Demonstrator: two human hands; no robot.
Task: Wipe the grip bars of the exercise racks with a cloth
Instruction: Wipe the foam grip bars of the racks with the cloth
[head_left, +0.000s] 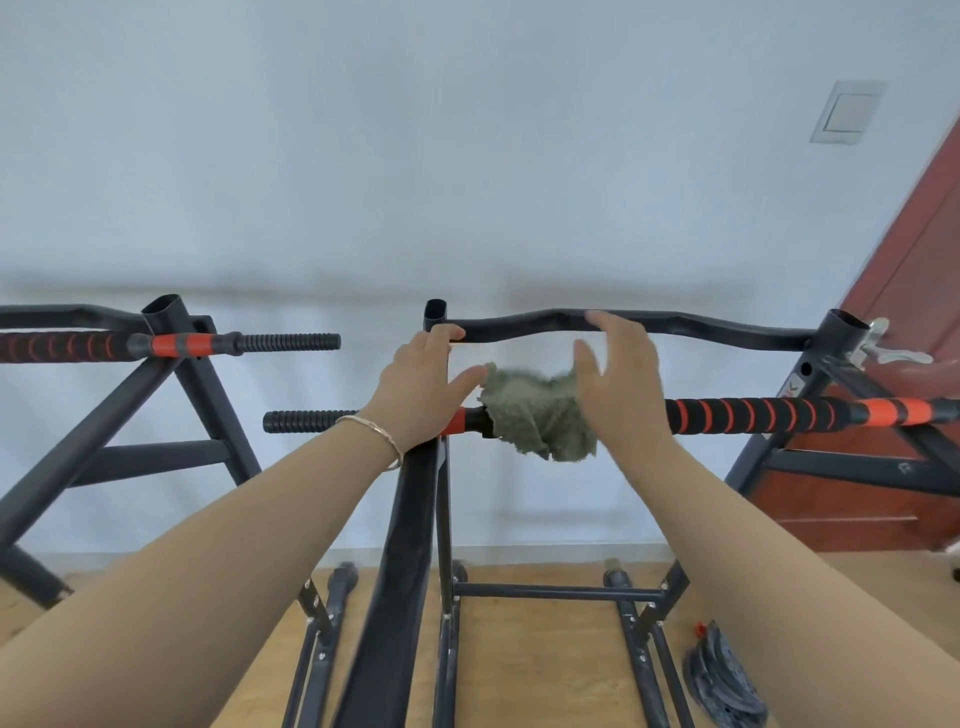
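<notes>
A grey-green cloth hangs draped over the black-and-orange grip bar of the right exercise rack. My left hand hovers just left of the cloth with straight fingers, its thumb near the cloth's edge. On the cloth's right side my right hand is spread, fingers straight and upward, palm facing the cloth. Neither hand grips the cloth. A curved black upper bar runs behind both hands. The left rack's grip bar sits at the left.
A white wall stands behind the racks, a red-brown door at the right. The black rack frames and their feet stand on a wooden floor. A dark coiled object lies on the floor at lower right.
</notes>
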